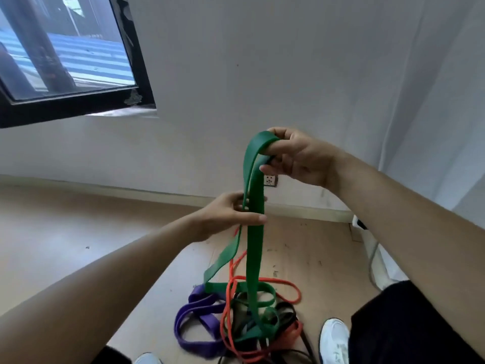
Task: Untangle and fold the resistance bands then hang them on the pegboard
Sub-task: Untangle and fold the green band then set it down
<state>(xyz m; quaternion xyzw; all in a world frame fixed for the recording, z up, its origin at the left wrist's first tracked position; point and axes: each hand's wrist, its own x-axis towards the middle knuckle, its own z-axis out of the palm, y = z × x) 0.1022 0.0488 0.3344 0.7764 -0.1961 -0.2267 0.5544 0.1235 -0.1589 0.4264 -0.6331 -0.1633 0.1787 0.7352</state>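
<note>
Your right hand (299,158) is raised in front of the white wall (288,61), with the top bend of the green band (253,232) looped over its fingers and pinched closed there. Your left hand (231,214) sits directly below the right hand and is closed around the two hanging strands of the green band, thumb across the front.

Below the left hand, the green band runs down to the floor (65,245), where its lower part lies coiled in the pile of bands. In that pile, the purple band (194,321) lies to the left of the green band's lower coil. The orange band (231,306) crosses the green coil and rises partway toward the left hand. The black band (286,315) lies just right of the coil, tangled with the others.

A wall socket (270,180) shows just below the right hand. A white shoe (334,340) stands right of the pile.
</note>
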